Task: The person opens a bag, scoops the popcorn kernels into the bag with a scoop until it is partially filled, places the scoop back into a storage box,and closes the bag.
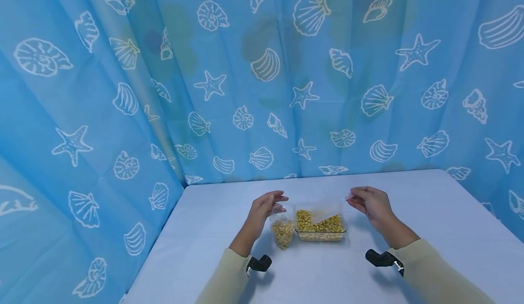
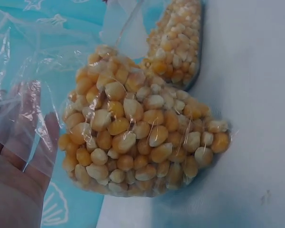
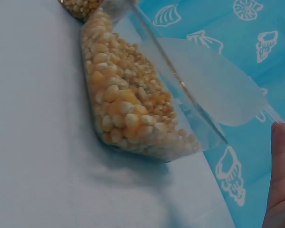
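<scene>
A clear plastic bag of corn kernels hangs by its loose top from my left hand. Close up, the bag bulges with yellow and pale kernels, and thin film covers the left fingers; the thumb is hidden there. Just right of the bag stands a clear rectangular container holding more corn kernels. My right hand pinches the thin handle of a translucent scoop. The scoop's blade dips into the container, over the kernels.
A white-covered table carries the container. Behind and to the left hangs a blue curtain with white shell and starfish prints. Black devices are strapped to both wrists.
</scene>
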`<state>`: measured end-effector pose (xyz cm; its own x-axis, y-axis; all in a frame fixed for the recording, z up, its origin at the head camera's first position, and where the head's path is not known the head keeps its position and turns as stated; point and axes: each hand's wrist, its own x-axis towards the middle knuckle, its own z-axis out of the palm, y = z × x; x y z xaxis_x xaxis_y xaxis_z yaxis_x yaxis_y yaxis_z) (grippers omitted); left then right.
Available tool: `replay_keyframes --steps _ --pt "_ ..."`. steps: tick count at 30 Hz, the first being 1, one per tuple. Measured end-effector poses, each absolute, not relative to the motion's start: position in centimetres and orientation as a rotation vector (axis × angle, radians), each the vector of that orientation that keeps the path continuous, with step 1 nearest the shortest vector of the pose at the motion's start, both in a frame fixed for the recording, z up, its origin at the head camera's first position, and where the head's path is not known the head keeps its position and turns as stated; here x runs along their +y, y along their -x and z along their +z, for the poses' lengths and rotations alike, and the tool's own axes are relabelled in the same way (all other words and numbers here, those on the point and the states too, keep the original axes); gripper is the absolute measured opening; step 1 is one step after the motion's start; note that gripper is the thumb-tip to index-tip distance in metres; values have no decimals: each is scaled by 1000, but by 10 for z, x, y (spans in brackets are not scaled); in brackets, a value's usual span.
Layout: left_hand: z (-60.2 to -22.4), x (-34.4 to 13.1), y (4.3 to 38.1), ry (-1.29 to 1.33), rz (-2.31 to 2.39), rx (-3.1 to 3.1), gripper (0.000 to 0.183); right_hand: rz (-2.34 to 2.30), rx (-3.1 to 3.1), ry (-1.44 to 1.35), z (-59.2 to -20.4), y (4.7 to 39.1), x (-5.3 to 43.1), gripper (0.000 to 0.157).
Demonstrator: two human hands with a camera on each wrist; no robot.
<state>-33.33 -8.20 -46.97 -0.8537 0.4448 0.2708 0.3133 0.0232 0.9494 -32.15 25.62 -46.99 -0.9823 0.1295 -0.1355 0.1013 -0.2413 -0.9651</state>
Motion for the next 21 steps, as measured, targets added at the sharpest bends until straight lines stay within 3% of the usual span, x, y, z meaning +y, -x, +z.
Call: replay_keyframes --steps 6,12,21 --pt "-469 -79 341 -850 1947 2151 50 2446 -1937 334 -477 321 254 30" --pt "-472 -78 352 -825 1918 2151 44 2391 -2094 307 -486 321 254 44" --pt "-473 -82 363 -802 1824 2169 40 2109 -2464 246 -492 317 253 43"
